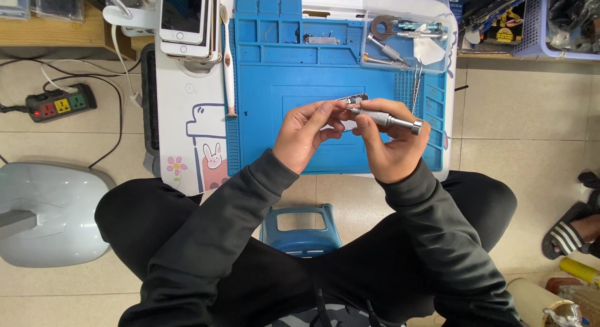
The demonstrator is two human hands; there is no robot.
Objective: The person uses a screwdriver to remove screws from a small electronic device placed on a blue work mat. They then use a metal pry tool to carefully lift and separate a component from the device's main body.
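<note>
Seen from above, over a blue silicone repair mat point(294, 83) with moulded compartments along its far edge, laid on a low white table point(181, 114) with cartoon stickers. Left hand point(306, 136) closed in a pinch, thumb and fingers gripping a small silver-and-dark metal part point(354, 99), held just above the middle of the mat. Right hand point(390, 146) wrapped around a slim grey metal precision screwdriver point(387, 119), tip meeting the small part, knurled cap pointing right past the knuckles. Both hands touching each other at the fingertips, dark grey sleeves down to the wrists. Exact shape of the small part hard to tell, mostly hidden by fingers. At the mat's far right, a clear plastic tray point(406, 58) holding more silver screwdrivers, a ring-shaped tool and a white scrap. Just beside the tray, thin metal tweezers point(416, 86) lying on the mat. Along the mat's left edge, a white toothbrush point(227, 58) lying lengthwise. Far left on the table, a stack of white smartphones point(186, 21). On the tiled floor at left, a black power strip point(60, 103) with coloured sockets. Between the knees, a blue plastic stool point(301, 230).
</note>
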